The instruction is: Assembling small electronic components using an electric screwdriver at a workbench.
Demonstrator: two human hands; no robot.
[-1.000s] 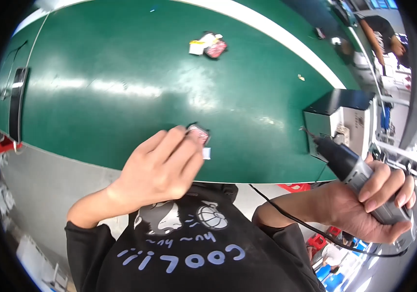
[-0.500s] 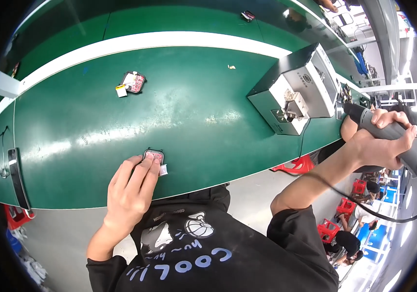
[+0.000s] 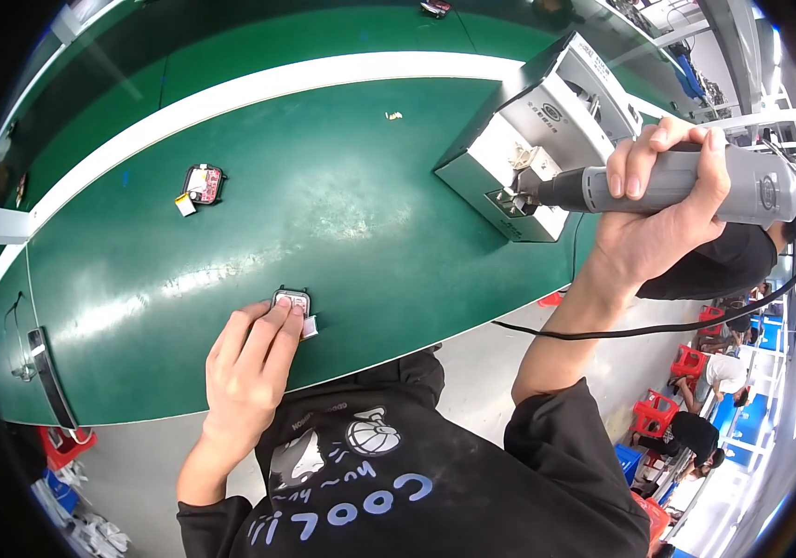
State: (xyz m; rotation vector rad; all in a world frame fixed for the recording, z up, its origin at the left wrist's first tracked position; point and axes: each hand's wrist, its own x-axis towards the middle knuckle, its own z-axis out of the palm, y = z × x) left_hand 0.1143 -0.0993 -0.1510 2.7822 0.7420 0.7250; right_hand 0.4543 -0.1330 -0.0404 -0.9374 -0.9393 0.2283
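Observation:
My left hand (image 3: 251,361) rests near the front edge of the green table, fingers together and pressed on a small black-rimmed square electronic case (image 3: 301,297). A white piece (image 3: 310,325) sticks out beside the fingertips, which hide part of the case. In my right hand (image 3: 644,200) is a grey corded electric screwdriver (image 3: 749,181), gripped around its body and held almost level. Its dark tip points left at the front opening of a screw feeder box (image 3: 482,153); whether the tip touches a screw cannot be made out.
Farther left lies another small case (image 3: 203,183) with a red inside and a white-yellow tab. A dark bar (image 3: 51,377) lies at the table's left end. The screwdriver's black cable (image 3: 668,330) loops below my right forearm. At right, another person's dark sleeve (image 3: 719,270) shows close behind my wrist.
My right hand has swung the screwdriver left, from the far right to the feeder's opening. My left hand stays on the case. The view has shifted slightly.

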